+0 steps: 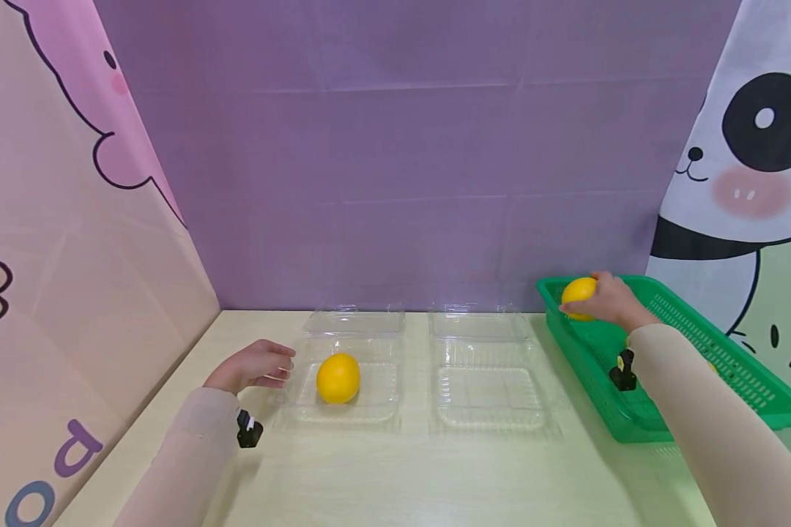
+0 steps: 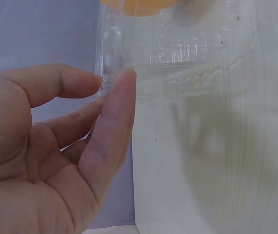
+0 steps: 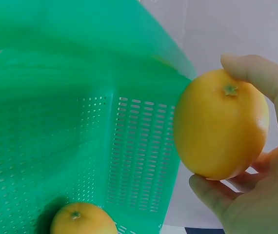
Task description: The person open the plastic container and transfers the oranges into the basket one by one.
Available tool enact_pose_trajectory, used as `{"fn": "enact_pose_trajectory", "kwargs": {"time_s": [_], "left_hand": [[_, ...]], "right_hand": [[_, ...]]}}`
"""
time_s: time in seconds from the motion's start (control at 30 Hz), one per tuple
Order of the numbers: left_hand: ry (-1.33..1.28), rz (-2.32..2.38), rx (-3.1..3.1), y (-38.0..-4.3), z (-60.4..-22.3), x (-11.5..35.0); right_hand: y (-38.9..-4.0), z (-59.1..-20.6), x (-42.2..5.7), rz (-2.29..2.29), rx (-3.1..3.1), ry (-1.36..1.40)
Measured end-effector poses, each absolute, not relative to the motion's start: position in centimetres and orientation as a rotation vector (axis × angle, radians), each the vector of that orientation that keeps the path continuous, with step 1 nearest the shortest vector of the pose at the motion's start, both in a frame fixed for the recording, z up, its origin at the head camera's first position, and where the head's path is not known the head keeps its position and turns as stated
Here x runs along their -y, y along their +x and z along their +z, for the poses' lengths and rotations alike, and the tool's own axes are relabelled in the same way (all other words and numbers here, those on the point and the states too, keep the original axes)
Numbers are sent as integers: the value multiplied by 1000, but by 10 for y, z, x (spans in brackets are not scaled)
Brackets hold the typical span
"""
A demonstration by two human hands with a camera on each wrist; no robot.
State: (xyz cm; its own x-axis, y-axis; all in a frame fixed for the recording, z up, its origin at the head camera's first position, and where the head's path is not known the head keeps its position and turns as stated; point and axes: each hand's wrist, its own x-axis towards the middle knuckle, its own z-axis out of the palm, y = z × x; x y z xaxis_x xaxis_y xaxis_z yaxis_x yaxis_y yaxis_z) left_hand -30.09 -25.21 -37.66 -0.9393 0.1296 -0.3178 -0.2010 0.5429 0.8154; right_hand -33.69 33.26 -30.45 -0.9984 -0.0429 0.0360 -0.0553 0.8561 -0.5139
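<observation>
My right hand [image 1: 611, 301] holds an orange [image 1: 576, 294] between thumb and fingers, above the far left corner of the green basket [image 1: 583, 369]. In the right wrist view, the held orange [image 3: 219, 126] shows its small green stem end. Another orange [image 3: 83, 220] lies inside the basket. A second loose orange [image 1: 338, 378] sits in the left clear plastic container [image 1: 382, 395]. Left of that container my left hand [image 1: 253, 366] hovers with bent, relaxed fingers and nothing in them. Whether its fingertips touch the container edge, I cannot tell.
A matching clear container [image 1: 491, 399] stands between the left one and the basket. Both lids are folded back toward the purple backdrop [image 1: 422, 183]. Printed cloth walls border the pale wooden table [image 1: 422, 476] on both sides.
</observation>
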Motion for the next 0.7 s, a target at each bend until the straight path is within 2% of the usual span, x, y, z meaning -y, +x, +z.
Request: {"fn": "enact_pose_trajectory", "kwargs": {"time_s": [0.7], "left_hand": [[-55, 1352, -2446, -300, -377, 252]], "right_hand": [[-339, -306, -341, 829, 3146, 21]]}}
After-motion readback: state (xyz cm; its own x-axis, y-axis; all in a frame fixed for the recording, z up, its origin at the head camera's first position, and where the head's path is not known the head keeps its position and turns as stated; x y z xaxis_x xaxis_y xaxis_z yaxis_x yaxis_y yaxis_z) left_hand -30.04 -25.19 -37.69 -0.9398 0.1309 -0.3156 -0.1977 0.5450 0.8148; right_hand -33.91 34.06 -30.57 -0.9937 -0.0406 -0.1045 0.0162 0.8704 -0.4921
